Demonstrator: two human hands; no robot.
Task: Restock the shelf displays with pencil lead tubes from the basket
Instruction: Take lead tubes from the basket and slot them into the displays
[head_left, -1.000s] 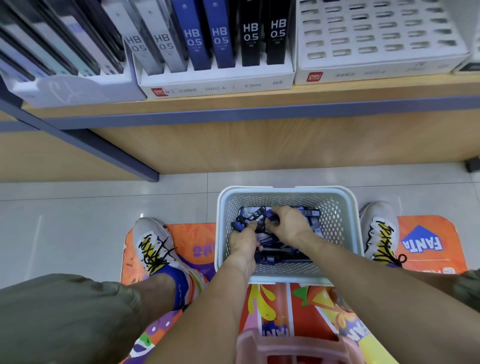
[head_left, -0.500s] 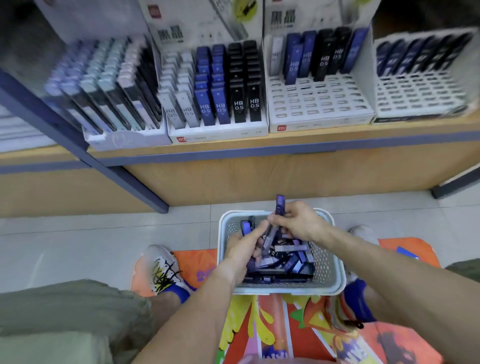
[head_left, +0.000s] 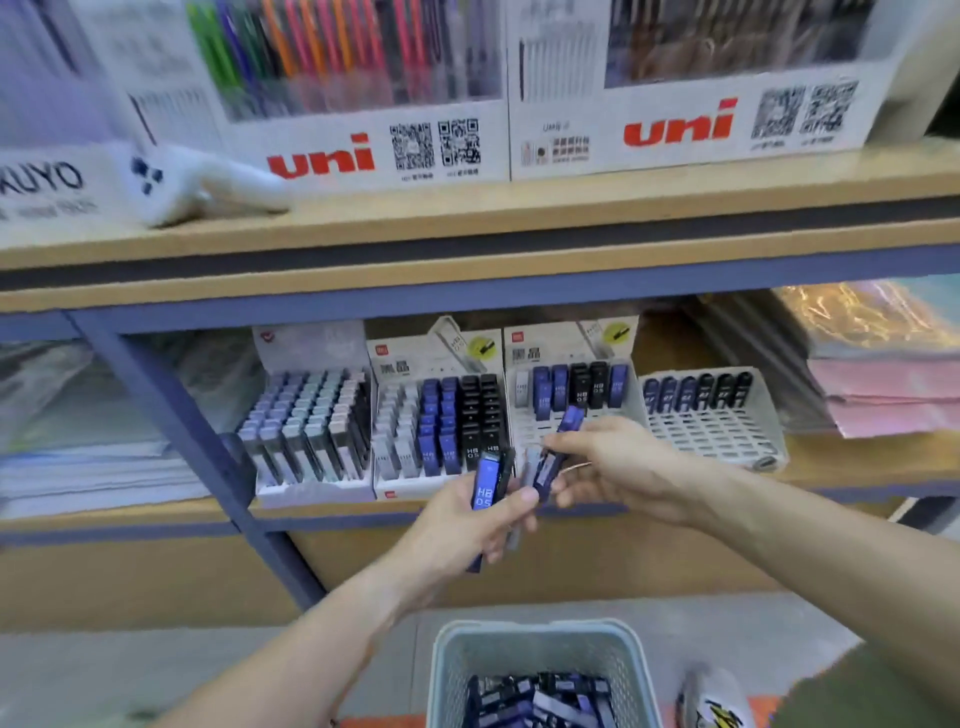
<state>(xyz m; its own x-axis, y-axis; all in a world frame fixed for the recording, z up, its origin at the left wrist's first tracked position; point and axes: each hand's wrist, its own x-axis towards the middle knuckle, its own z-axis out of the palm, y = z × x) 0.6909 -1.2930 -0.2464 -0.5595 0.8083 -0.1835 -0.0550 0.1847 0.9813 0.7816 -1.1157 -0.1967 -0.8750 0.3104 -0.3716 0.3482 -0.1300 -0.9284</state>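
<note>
Transfer step: left hand (head_left: 470, 525) grips a bundle of blue plastic lead tubes (head_left: 487, 486); right hand (head_left: 613, 467) pinches one blue tube (head_left: 556, 457) before the part-empty white slotted display tray (head_left: 540, 436). Next move, probably: slot it upright. Grey mesh basket (head_left: 540, 644) below holds more

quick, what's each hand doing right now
Left hand: grips a bunch of lead tubes, the front one blue.
Right hand: pinches a single blue tube in front of the shelf displays.

Tubes (head_left: 487, 486) blue, black, grey; basket (head_left: 540, 649) pale grey mesh; shelf (head_left: 467, 218) tan, blue edge; uni boxes (head_left: 363, 150) white, red logo.
</note>
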